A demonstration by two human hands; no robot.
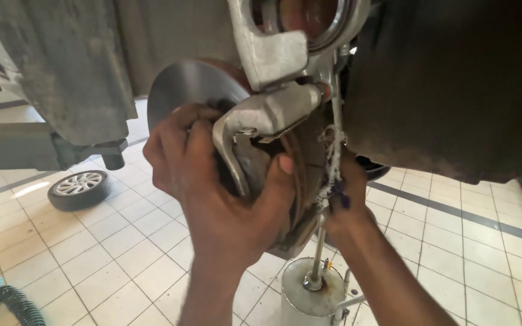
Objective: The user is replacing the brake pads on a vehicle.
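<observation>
A: Gripping the brake caliper (267, 118) at frame centre, the left hand (212, 181) wraps fingers over the rim of the brake disc (182, 84) and presses its thumb against the caliper's lower edge.

B: Status of the right hand (348, 199)?

A: Partly hidden behind the assembly, right of centre. It appears to be closed around a frayed white cord (331, 154) hanging beside a thin metal rod (336, 102); the exact grip cannot be confirmed.

B: Step in hand?

A: Judged as seating or shifting the caliper on the disc. Any further move calls for steady two-handed support, keeping the caliper square to the disc face.

B: Edges and room?

A: The disc rim lies directly under the left fingers. The dark wheel-arch body (454, 90) crowds the upper right. Open room lies below, over the tiled floor (122, 253), except for a grey cylindrical drain container (312, 299) at bottom centre. A loose wheel (80, 188) lies well apart at the left, and a ribbed hose (7, 302) lies at the lower left corner.
</observation>
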